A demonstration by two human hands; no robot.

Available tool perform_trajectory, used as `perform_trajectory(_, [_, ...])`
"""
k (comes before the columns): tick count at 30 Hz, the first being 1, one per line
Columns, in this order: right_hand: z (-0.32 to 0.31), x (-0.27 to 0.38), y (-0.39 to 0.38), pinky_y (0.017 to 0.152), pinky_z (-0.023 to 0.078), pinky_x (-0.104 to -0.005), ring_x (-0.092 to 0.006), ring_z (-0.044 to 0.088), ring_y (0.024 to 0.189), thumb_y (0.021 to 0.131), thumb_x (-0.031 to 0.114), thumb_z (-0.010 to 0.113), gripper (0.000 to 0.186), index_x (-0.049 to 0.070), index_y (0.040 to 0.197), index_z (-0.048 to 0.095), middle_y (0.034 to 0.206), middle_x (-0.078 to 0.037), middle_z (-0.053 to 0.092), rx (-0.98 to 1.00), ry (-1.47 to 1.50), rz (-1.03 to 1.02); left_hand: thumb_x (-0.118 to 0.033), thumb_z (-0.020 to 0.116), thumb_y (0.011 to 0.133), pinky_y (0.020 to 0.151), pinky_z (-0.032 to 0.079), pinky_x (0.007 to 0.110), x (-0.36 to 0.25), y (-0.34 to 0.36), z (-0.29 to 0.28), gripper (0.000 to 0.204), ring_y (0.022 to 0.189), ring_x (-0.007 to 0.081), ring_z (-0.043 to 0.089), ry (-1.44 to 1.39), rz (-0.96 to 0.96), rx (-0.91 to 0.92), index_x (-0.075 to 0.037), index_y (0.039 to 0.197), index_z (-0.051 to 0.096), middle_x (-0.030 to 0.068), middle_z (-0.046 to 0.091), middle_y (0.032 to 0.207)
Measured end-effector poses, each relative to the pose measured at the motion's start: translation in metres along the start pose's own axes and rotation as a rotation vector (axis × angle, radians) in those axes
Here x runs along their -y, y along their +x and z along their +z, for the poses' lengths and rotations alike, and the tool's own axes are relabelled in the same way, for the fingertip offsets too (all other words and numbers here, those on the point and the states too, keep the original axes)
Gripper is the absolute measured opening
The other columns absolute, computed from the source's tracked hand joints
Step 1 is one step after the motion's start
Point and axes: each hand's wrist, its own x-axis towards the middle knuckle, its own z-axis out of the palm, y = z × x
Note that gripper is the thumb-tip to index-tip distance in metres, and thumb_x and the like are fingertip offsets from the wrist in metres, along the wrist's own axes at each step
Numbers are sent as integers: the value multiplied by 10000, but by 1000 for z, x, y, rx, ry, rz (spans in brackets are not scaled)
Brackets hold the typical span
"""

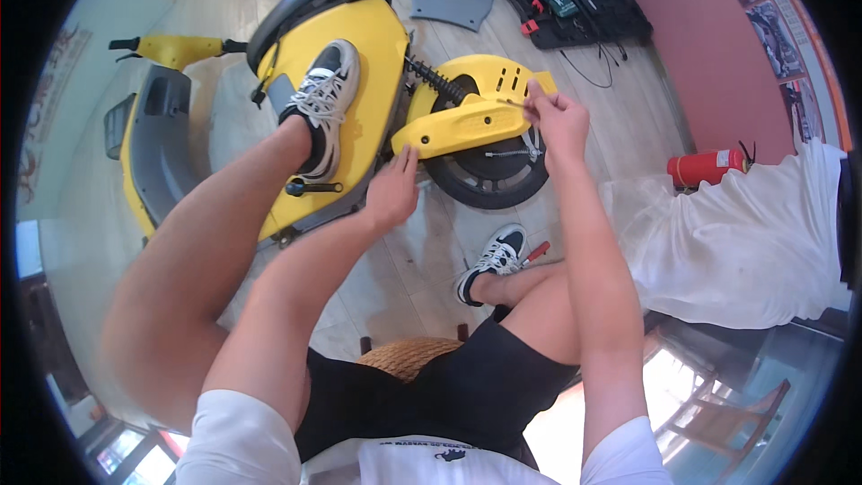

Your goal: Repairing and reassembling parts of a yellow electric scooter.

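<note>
A yellow scooter [373,49] lies on its side on the floor, my left shoe resting on its body panel. A long yellow cover [458,130] lies along its rear wheel [485,181]. My left hand [393,190] is at the cover's left end, fingers stretched out and fingertips against its lower edge. At the cover's right end, my right hand [561,121] is closed in a pinch. A thin dark piece seems to run from its fingertips toward the cover, too small to name. Beside the wheel is a black shock absorber [435,79].
An open black tool case [588,4] with tools lies at the far right, beside a grey panel [452,2]. A red fire extinguisher [707,167] is on the right, near white cloth [736,242]. A red-handled tool [537,252] lies by my right shoe [498,256].
</note>
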Motion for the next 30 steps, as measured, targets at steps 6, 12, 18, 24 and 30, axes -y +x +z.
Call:
perform_trajectory(6, [0, -11, -103, 631, 537, -237, -115, 612, 660, 917, 308, 730, 348, 0, 776, 652, 770, -60, 665, 224, 357, 272, -115, 592, 797, 1104, 392, 425, 20, -123, 83, 624, 1339, 350, 455, 160, 209, 203, -33, 1405, 477, 203, 512, 1407])
perform_trajectory(12, [28, -52, -165, 613, 513, -272, -116, 610, 630, 893, 357, 745, 399, -2, 729, 686, 701, -50, 671, 451, 117, 231, -290, 659, 841, 978, 481, 463, -19, -162, 119, 570, 1126, 378, 612, -110, 279, 948, -72, 1353, 533, 201, 659, 1172])
perform_trajectory(18, [16, -62, -164, 678, 537, -402, -307, 684, 684, 744, 404, 803, 359, 49, 732, 749, 689, -156, 681, 642, -688, -264, -302, 650, 877, 936, 500, 468, -76, -173, -5, 520, 1093, 374, 623, 103, 293, 648, -82, 1338, 549, 177, 657, 1166])
perform_trajectory(24, [2, -53, -155, 719, 564, -370, -247, 703, 693, 761, 425, 795, 356, 76, 706, 754, 687, -87, 712, 828, -885, -198, -133, 669, 871, 981, 485, 420, -108, -285, -186, 434, 1159, 337, 593, -26, 259, -60, -82, 1295, 586, 146, 641, 1220])
perform_trajectory(30, [6, -45, -151, 687, 552, -315, -153, 696, 635, 833, 410, 744, 372, 63, 698, 745, 641, -56, 703, 895, -934, -208, 7, 653, 806, 961, 485, 434, -88, -412, -278, 240, 1117, 344, 610, 193, 46, -618, -24, 1039, 702, 149, 669, 1118])
